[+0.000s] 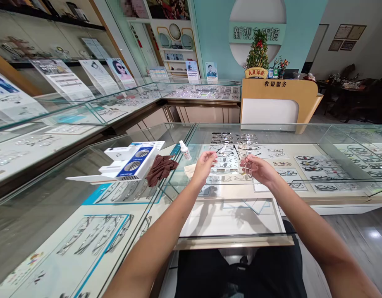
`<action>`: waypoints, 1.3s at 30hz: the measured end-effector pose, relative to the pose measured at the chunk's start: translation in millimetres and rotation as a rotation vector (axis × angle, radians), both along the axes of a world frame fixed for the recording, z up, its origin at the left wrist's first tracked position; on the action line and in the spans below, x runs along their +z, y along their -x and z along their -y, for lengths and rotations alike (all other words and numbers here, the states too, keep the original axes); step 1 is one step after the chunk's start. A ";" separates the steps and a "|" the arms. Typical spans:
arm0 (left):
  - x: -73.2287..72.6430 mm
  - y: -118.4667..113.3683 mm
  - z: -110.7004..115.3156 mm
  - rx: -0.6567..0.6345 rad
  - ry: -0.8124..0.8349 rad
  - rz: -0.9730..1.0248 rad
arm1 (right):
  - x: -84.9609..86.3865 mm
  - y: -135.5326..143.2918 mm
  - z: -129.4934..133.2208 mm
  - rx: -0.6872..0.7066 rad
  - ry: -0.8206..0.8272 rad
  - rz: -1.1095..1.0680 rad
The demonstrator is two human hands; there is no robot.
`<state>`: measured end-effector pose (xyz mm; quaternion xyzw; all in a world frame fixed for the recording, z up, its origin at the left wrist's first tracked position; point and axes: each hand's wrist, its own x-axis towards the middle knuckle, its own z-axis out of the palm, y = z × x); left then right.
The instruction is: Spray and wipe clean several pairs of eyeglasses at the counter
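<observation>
My right hand (255,167) is closed on a thin-framed pair of eyeglasses (248,169), held above the glass counter, with one dark temple reaching up and left. My left hand (206,164) is raised to the left of the glasses, its fingertips pressed together; whether something small is between them is too fine to make out. Below and beyond both hands, rows of eyeglasses (222,138) lie inside the display case. Left of my left hand, a white spray bottle (185,150) stands on the glass, near a crumpled brown cloth (161,169).
A blue and white box (137,163) sits on the counter at the left. An open white drawer (231,219) extends toward my lap. Glass cases run along the left and right. Farther back stands a wooden service desk (279,99) with a plant.
</observation>
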<state>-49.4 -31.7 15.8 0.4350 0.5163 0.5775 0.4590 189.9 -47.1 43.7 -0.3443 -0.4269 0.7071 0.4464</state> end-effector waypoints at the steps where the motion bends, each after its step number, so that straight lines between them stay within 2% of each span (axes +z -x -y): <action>1: -1.0 -0.8 1.2 0.083 -0.065 -0.059 | 0.5 -0.9 -0.3 -0.005 -0.003 -0.012; 3: -2.2 -2.4 6.1 0.212 -0.242 -0.217 | 1.3 -2.2 -0.3 -0.003 -0.010 -0.037; 5: -2.3 -5.0 13.5 0.242 -0.417 -0.387 | 2.3 -2.6 0.9 0.017 -0.017 -0.058; 7: -2.1 -9.1 21.2 0.176 -0.547 -0.528 | 3.5 -1.8 3.4 0.044 -0.016 -0.080; 10: -3.4 -15.9 27.9 0.003 -0.657 -0.664 | 4.5 0.7 8.0 0.079 -0.007 -0.108; 14: -7.3 -19.3 26.9 -0.138 -0.679 -0.795 | 2.0 4.1 10.7 0.108 -0.024 -0.117; 17: -9.2 -18.1 24.6 -0.143 -0.676 -0.822 | -1.1 4.9 9.3 0.103 -0.031 -0.121; 22: -12.7 -19.7 24.3 -0.143 -0.778 -0.895 | -2.4 5.0 8.4 0.100 -0.006 -0.166; 27: -19.4 -21.0 22.8 -0.079 -0.911 -1.033 | -0.9 5.6 10.8 0.122 -0.027 -0.197; 30: -23.1 -18.9 20.8 -0.038 -0.905 -1.049 | -0.7 4.6 9.7 0.071 -0.059 -0.214; 36: -23.3 -20.6 20.9 -0.038 -0.906 -1.027 | 0.5 3.4 6.4 -0.029 -0.081 -0.245; 39: -18.1 -14.5 17.1 0.084 -0.910 -0.989 | 6.9 -1.3 6.9 -0.058 -0.091 -0.269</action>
